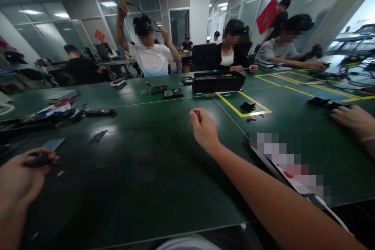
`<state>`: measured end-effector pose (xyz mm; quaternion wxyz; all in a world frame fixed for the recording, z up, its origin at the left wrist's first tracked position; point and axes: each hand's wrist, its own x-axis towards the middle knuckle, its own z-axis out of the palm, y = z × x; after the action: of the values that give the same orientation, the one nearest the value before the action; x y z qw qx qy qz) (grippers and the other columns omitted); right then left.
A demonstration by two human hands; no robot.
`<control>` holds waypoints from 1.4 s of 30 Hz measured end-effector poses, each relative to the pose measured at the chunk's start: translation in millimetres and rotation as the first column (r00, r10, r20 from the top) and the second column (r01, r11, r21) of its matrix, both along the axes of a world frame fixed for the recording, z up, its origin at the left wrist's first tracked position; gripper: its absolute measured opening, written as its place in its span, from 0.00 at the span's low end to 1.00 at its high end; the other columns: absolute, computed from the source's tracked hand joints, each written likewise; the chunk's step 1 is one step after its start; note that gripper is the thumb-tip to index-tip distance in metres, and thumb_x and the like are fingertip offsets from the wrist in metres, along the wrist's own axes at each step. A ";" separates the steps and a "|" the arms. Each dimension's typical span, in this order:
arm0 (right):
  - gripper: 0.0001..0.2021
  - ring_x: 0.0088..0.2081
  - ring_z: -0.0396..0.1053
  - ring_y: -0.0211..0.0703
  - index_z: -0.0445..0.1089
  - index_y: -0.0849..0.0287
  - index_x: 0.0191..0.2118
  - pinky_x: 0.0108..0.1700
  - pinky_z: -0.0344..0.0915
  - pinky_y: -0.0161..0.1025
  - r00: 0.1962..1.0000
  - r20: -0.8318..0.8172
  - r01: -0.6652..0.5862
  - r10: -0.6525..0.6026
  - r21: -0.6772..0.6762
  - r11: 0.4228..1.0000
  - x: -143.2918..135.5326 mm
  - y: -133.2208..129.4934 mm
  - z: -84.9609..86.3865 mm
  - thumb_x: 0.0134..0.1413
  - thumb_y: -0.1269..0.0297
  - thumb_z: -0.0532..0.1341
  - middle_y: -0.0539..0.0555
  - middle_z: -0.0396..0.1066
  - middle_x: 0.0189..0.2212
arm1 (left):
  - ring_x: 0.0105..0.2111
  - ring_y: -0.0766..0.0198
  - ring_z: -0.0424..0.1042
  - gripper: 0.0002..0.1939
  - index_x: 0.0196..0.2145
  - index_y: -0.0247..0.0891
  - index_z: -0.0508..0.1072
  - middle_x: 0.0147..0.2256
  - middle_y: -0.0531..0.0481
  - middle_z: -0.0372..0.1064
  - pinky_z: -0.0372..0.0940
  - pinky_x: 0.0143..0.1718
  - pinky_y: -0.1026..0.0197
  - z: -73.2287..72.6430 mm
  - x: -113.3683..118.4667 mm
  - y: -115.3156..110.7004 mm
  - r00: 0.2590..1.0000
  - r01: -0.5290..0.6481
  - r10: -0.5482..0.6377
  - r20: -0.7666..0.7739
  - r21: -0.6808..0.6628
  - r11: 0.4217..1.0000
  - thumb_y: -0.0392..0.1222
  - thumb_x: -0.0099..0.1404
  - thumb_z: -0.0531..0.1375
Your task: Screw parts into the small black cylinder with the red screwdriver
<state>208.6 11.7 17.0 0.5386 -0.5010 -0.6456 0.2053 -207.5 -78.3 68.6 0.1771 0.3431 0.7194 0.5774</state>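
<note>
At the lower left, my left hand [22, 177] is closed around a small black rounded object [38, 159], whose exact kind I cannot make out. A flat grey piece [54, 143] lies on the green table [123, 187] just beyond those fingers. My right hand [203, 129] hovers over the middle of the table with its fingers pinched together. A thin dark tip seems to stick out from the pinch on the left side, too small to name.
Circuit-board drives [172, 93] and a long black case [219, 81] stand ahead. A screwdriver-like tool [100, 112] lies left, near cluttered parts. Yellow tape [256, 115] borders a black piece [247, 106]. A co-worker's hand [353, 119] reaches in at right; other people sit opposite.
</note>
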 end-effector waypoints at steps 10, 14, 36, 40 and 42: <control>0.14 0.33 0.71 0.43 0.72 0.57 0.47 0.36 0.63 0.40 1.000 0.021 -0.017 0.017 -0.020 1.000 0.9 1.1 -1.3 0.67 0.54 0.55 0.52 0.74 0.31 | 0.34 0.58 0.65 0.09 0.28 0.35 0.71 0.29 0.48 0.66 0.60 0.38 0.58 -32.2 149.4 78.8 0.743 0.670 -0.669 0.015 -0.020 0.743 0.38 0.50 0.53; 0.18 0.25 0.64 0.40 0.71 0.56 0.31 0.31 0.57 0.39 0.994 0.110 0.023 -0.021 -0.017 1.000 0.4 -2.4 4.0 0.65 0.49 0.57 0.48 0.67 0.23 | 0.34 0.57 0.65 0.11 0.29 0.37 0.71 0.30 0.48 0.67 0.59 0.37 0.57 -51.7 196.4 92.9 0.613 0.753 -0.770 -0.180 -0.164 0.638 0.39 0.55 0.50; 0.11 0.34 0.75 0.44 0.71 0.55 0.40 0.39 0.69 0.42 0.987 -0.070 -0.139 0.142 0.039 0.990 -4.2 -1.6 -8.6 0.66 0.54 0.57 0.53 0.76 0.32 | 0.50 0.54 0.68 0.13 0.49 0.42 0.71 0.48 0.48 0.70 0.62 0.55 0.49 -90.4 212.0 93.0 0.503 0.739 -0.722 -0.475 -0.196 0.644 0.36 0.67 0.61; 0.10 0.34 0.75 0.43 0.71 0.56 0.40 0.38 0.68 0.41 0.989 -0.042 -0.144 0.145 0.033 0.989 -4.0 -2.6 -7.7 0.66 0.56 0.57 0.52 0.76 0.31 | 0.52 0.54 0.67 0.13 0.50 0.43 0.72 0.50 0.48 0.71 0.61 0.57 0.48 -90.4 211.4 91.9 0.492 0.742 -0.729 -0.477 -0.209 0.637 0.37 0.68 0.61; 0.11 0.34 0.75 0.43 0.71 0.56 0.40 0.38 0.68 0.41 0.988 -0.042 -0.150 0.151 0.030 0.988 -4.1 -2.8 -7.5 0.66 0.55 0.58 0.52 0.77 0.32 | 0.52 0.53 0.67 0.14 0.51 0.44 0.72 0.51 0.49 0.71 0.61 0.57 0.47 -90.4 210.9 91.5 0.487 0.737 -0.729 -0.480 -0.221 0.638 0.38 0.68 0.61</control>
<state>204.5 8.9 9.5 0.5425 -0.4388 -0.6722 0.2477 3.4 13.2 -21.8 0.1981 0.7617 0.5188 0.3337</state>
